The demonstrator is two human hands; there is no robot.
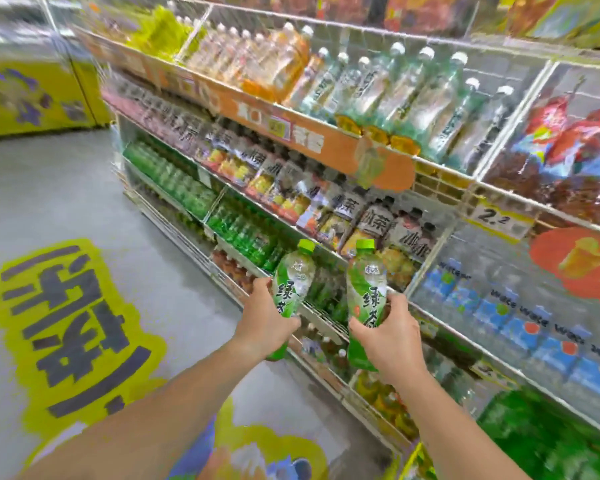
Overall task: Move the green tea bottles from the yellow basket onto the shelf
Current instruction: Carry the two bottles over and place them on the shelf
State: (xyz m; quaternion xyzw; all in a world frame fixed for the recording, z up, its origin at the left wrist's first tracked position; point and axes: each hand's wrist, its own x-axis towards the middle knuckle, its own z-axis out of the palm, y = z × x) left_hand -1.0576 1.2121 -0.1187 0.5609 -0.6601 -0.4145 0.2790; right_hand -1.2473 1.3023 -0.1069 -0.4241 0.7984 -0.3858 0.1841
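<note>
Shop aisle, grey floor with a big yellow floor sticker (66,327), long drinks shelf (326,317) running away on the right, rows of green bottles already racked along its middle tier. Much of the view smeared by blur.

Two green tea bottles out in front of that tier, upright, side by side but apart. Left bottle (293,285) gripped by the left hand (260,320), fingers wrapped round the lower half of the label, base peeking out under the palm. Right bottle (366,299) gripped by the right hand (388,337) the same way, thumb across the label front, cap clear above. Both hands closed firmly round their loads, neither open, nothing else touched.

Yellow basket barely shown: only a yellow edge (418,460) at the bottom of the view, contents impossible to tell.

Judged from the look: full plastic bottles, moderately heavy for one hand each, thin walls likely to give a little under a squeeze, shrink label smooth and possibly slick. Best held round the waist or lower body as seen, not by the cap. Unlikely to break if dropped, but apt to roll or knock racked neighbours over.
</note>
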